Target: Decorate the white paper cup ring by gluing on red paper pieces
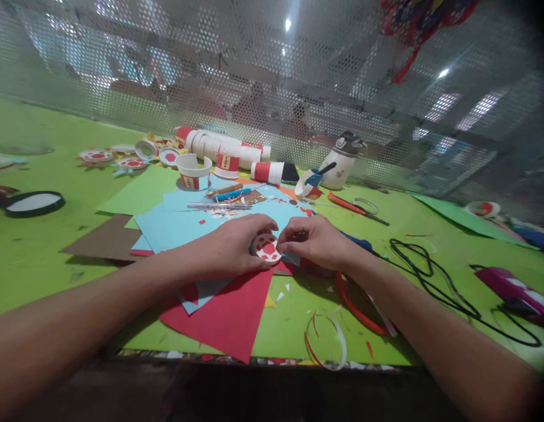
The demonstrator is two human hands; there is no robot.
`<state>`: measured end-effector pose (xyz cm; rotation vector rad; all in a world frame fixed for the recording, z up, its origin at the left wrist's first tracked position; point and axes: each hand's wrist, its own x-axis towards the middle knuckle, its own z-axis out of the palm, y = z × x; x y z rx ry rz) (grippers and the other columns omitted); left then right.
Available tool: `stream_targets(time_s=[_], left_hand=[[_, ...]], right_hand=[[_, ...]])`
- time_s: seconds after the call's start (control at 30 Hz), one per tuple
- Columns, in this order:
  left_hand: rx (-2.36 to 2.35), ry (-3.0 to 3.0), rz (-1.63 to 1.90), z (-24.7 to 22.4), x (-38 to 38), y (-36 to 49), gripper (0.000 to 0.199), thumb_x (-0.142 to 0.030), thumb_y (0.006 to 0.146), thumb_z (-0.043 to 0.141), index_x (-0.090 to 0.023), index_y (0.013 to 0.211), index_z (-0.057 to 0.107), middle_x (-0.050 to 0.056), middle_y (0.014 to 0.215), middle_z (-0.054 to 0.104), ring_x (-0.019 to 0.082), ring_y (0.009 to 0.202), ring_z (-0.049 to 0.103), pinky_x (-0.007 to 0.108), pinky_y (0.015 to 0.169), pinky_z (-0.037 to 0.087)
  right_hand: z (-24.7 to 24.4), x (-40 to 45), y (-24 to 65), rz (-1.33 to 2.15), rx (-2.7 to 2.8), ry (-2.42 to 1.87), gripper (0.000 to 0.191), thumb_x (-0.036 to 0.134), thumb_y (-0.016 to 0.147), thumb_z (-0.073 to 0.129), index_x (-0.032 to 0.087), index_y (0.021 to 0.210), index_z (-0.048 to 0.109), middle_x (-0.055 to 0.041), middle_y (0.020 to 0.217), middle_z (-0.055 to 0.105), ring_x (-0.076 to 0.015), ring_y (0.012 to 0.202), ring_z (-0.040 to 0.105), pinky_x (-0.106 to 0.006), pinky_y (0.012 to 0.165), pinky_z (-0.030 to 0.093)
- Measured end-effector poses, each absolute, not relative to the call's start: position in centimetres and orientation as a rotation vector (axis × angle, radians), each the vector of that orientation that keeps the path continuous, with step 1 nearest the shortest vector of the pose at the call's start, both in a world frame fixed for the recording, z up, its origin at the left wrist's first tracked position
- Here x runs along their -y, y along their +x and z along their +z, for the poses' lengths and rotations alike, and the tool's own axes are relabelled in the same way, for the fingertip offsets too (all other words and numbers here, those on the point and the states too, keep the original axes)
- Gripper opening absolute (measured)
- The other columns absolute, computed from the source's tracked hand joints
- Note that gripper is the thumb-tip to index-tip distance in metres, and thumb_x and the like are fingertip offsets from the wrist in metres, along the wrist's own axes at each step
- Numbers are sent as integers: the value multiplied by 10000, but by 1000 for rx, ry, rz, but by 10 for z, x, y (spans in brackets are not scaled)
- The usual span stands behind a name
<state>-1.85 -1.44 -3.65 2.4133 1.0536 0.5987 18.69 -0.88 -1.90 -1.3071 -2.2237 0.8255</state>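
Observation:
My left hand (pixel 239 246) is closed around a small white paper disc (pixel 267 248), which looks like a cut-off cup base, with red pieces on its face. At the disc's right edge, my right hand (pixel 313 241) pinches with thumb and forefinger. Whatever is between those fingertips is too small to make out. Beneath both hands lie sheets of light blue paper (pixel 166 220) and red paper (pixel 228 316). Beyond them are a blue pen-like tool (pixel 231 194), a clear pen (pixel 219 206) and scattered paper scraps (pixel 223 214).
Paper cups (pixel 228 166) and a white penguin-shaped jar (pixel 341 167) stand along the back. Finished-looking decorated discs (pixel 132 164) lie back left. An orange cutter (pixel 355 208), a black cord (pixel 430 281) and a purple tool (pixel 513 290) are on the right. Cut rings (pixel 342 343) lie near the front edge.

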Motion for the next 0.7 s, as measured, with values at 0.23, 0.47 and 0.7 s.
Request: stream_targets(time_s=[0.23,0.47,0.7], left_hand=[[-1060,2419,597,-36,14,-17,478,-298,746,695,-154,1179,556,101,1144,639,237,969,605,322,795,452],[-1052,2423,606,-36,15,-19,467,-333,750,685,-153,1163,561,101,1104,647,239,935,608,337,775,461],[-1038,2418,619,-37,14,-18,479,-324,747,688,-164,1177,551,92,1126,639,239,965,602,335,784,457]], right_hand=[[-16,12,188,429,2442,-1204,62,90,743,686,141,744,719,0,703,558,-112,632,498,-261,616,393],[-16,14,186,322,2483,-1194,70,62,732,682,128,755,683,-7,733,546,-110,635,491,-257,616,386],[-13,13,189,324,2433,-1150,83,65,755,646,147,760,658,-2,730,543,-115,647,497,-257,625,399]])
